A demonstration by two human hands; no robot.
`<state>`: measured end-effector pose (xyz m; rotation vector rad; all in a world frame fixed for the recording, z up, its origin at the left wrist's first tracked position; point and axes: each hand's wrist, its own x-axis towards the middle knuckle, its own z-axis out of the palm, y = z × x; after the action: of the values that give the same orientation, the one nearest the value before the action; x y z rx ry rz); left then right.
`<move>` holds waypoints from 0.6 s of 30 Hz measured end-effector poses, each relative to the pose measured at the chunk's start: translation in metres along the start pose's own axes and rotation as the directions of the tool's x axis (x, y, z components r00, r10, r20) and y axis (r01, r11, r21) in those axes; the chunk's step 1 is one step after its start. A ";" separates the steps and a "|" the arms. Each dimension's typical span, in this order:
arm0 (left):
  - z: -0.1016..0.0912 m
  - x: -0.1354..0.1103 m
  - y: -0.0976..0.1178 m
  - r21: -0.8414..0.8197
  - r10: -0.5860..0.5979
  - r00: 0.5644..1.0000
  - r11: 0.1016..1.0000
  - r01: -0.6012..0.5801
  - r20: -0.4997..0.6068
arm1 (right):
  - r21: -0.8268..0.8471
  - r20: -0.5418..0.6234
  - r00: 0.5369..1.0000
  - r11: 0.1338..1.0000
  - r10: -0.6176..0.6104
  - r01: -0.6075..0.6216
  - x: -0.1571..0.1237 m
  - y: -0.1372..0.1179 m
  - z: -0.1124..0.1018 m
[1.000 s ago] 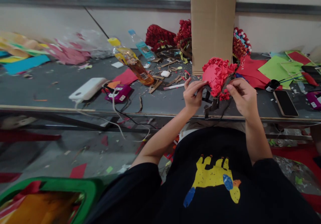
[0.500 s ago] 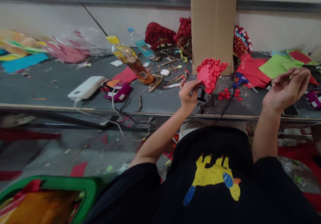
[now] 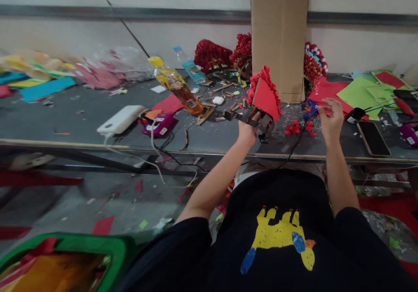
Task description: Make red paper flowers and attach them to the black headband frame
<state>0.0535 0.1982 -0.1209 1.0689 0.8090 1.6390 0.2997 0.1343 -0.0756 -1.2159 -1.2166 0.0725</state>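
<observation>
- The left hand [image 3: 247, 130] holds a small cardboard frame [image 3: 257, 120] a little above the near edge of the surface [image 3: 81, 122]; its grip is closed on the frame's dark strips.
- A red panel [image 3: 265, 96] with a ruffled red paper border is already fixed on the frame and stands tilted up, so this part looks done.
- The right hand [image 3: 329, 118] holds nothing I can see; its fingers are loosely bent, low over the surface beside a blue glue gun [image 3: 309, 107].
- Several small red paper rosettes [image 3: 293, 128] lie loose between the two hands, not yet attached, so I judge some decorating is left.
- More red ruffled pieces [image 3: 212, 53] wait by the upright cardboard box [image 3: 279, 35].
</observation>
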 end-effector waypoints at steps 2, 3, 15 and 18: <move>0.003 -0.001 0.002 -0.063 -0.119 0.992 0.991 0.121 0.034 | 0.008 0.012 1.000 1.000 -0.004 0.004 -0.007 -0.002 0.007; 0.004 -0.002 0.003 -0.079 -0.172 0.984 0.981 0.176 0.052 | 0.008 0.019 1.000 1.000 -0.007 0.007 -0.010 -0.004 0.009; -0.001 -0.006 0.009 -0.065 -0.258 0.921 0.956 0.288 0.291 | 0.044 0.057 0.996 0.997 -0.073 0.070 -0.014 -0.012 0.012; 0.004 -0.010 0.014 -0.078 -0.167 0.920 0.975 0.207 0.355 | 0.088 0.106 0.992 0.994 -0.074 0.065 -0.015 -0.018 0.014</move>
<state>0.0537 0.1846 -0.1096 1.1220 0.5575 1.2718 0.2733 0.1267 -0.0748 -1.1064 -1.3373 0.1392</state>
